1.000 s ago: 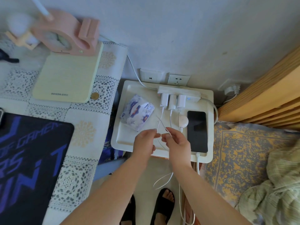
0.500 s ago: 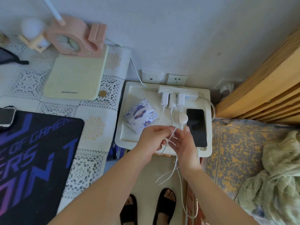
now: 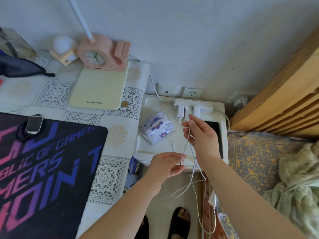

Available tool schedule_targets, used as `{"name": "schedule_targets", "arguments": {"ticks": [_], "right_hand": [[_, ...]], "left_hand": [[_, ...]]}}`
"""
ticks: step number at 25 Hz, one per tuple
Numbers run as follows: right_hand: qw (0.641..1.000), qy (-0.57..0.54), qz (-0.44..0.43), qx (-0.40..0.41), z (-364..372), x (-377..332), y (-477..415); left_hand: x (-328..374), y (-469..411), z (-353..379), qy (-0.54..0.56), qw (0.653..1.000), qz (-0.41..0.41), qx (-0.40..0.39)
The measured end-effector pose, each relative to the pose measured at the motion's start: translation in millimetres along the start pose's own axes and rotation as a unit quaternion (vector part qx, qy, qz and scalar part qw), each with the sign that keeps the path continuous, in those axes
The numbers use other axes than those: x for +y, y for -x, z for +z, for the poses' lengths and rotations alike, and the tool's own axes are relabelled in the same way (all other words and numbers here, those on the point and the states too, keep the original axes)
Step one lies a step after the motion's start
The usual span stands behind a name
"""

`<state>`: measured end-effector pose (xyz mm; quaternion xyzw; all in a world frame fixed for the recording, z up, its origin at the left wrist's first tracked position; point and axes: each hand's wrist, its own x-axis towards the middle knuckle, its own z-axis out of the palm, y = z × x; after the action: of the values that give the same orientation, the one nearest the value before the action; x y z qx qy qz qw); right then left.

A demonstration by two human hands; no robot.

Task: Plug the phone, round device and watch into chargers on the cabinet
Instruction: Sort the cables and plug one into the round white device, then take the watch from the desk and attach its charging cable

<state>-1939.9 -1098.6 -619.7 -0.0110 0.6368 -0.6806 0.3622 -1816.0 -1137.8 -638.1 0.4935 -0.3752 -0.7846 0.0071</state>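
Over white cabinet (image 3: 155, 149), both hands' fingers (image 3: 187, 125) pinch charging cable (image 3: 187, 144) (white).

White cabinet (image 3: 155, 149); white power strip (image 3: 193, 102) and white cables (image 3: 186, 185); black phone (image 3: 215, 130); blue-and-white printed tissue pack (image 3: 156, 129); black mat (image 3: 44, 169) with pink-to-blue lettering; white lace-patterned tablecloth (image 3: 110, 178); pink clock (image 3: 101, 54); pale green lamp base (image 3: 99, 87); grey bedsheet (image 3: 250, 161) mottled yellow.

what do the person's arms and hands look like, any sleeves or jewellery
Both forearms are bare up to the picture's edge, with no sleeves in view. The left hand and right hand show no rings, watch, bracelets or gloves on the sides that show.
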Motion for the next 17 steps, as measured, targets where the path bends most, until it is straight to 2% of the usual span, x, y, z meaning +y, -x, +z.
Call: {"name": "schedule_targets", "arguments": {"ticks": [6,11,14,17], "right_hand": [[0.995,-0.088,-0.023,0.046,11,-16,11],[0.995,-0.08,-0.043,0.043,19,-27,28],[0.996,-0.06,-0.047,0.045,23,-28,35],[0.997,-0.039,-0.047,0.043,35,-28,40]], "left_hand": [[-13,6,-9,-0.033,0.999,0.007,0.014],[-10,15,-9,-0.014,1.0,0.014,0.011],[12,22,-13,-0.068,0.995,0.067,0.021],[52,26,-36,-0.111,0.976,0.171,0.073]]}}
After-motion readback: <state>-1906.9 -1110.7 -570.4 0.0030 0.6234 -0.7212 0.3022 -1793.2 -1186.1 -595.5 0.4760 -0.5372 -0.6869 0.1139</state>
